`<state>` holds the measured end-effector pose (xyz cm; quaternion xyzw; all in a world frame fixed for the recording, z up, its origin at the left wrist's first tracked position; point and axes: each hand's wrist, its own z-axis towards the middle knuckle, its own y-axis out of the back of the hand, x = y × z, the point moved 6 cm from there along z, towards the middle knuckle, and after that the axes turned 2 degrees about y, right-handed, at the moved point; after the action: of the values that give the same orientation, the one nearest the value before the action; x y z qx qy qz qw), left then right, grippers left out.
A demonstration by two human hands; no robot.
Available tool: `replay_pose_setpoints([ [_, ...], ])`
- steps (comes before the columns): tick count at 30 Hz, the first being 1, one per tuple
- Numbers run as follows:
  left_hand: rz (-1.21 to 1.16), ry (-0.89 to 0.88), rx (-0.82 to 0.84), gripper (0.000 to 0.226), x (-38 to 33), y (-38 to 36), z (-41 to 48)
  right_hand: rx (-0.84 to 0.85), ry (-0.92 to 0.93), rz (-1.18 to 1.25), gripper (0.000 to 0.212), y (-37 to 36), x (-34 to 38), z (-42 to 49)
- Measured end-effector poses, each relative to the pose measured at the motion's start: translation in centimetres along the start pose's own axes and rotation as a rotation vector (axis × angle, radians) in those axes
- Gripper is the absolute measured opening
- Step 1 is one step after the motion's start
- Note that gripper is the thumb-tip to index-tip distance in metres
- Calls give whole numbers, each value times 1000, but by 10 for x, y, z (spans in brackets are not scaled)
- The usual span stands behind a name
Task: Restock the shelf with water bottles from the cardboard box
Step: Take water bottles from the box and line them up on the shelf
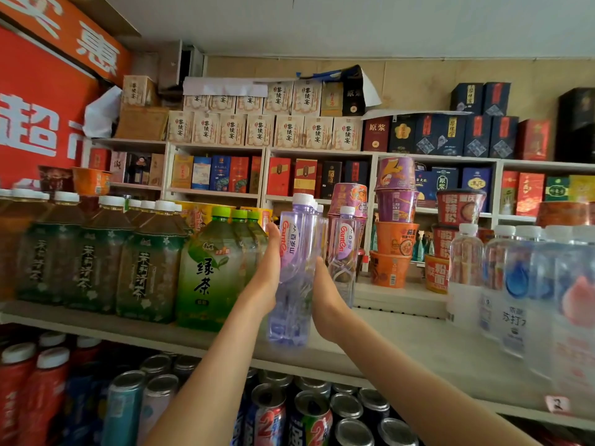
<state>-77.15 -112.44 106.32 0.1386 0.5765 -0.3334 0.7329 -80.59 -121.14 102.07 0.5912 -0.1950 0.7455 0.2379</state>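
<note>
- A cluster of purple-tinted water bottles [294,268] with white caps is being held upright at the centre of the frame, squeezed between two bare hands.
- The left hand [270,255] is being pressed flat against the cluster's left side, fingers straight and pointing up; its grip is fully spread, with nothing curled round the bottles.
- The right hand [323,294] is being pressed against the cluster's lower right side, thumb up; its fingers are hidden behind the bottles, so how far that grip is closed cannot be told.
- The cluster's blurred lower end is being seen against the front part of the pale shelf [402,336], which is running across the middle of the frame.
- One more matching water bottle [345,252] is being kept upright on the shelf, just right of the held cluster.
- Green tea bottles [209,268] are being displayed just left of the hands, with darker tea bottles [96,252] further left.
- Stacked noodle cups [394,243] are being shown right of centre, and clear drink bottles [515,284] at the right edge.
- Drink cans [309,413] are being stored on the level below, at the bottom of the frame.
- Boxed goods [257,130] are being stacked across the upper shelves.
</note>
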Motion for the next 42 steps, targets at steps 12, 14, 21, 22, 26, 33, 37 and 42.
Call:
replay_pose_setpoints([
  [12,14,9,35,78,-4,1,1,-152,-27,43,63,1,3,-1],
  [14,8,0,41,86,-4,2,3,-168,-37,22,65,1,2,1],
  [21,41,55,-31,76,-1,4,8,-90,-15,-13,57,3,12,-7],
  [22,39,68,-11,72,1,3,8,-88,-15,-18,58,2,12,-7],
  [26,12,74,24,69,3,1,7,-93,-28,-27,58,1,13,-10],
  [33,-30,69,52,61,5,4,10,-88,-17,-7,56,-2,22,-16],
  [37,-34,89,55,64,10,7,17,-84,-17,-21,55,-3,26,-20],
  [42,5,121,-42,64,12,8,10,-148,-33,-48,52,0,20,-20],
])
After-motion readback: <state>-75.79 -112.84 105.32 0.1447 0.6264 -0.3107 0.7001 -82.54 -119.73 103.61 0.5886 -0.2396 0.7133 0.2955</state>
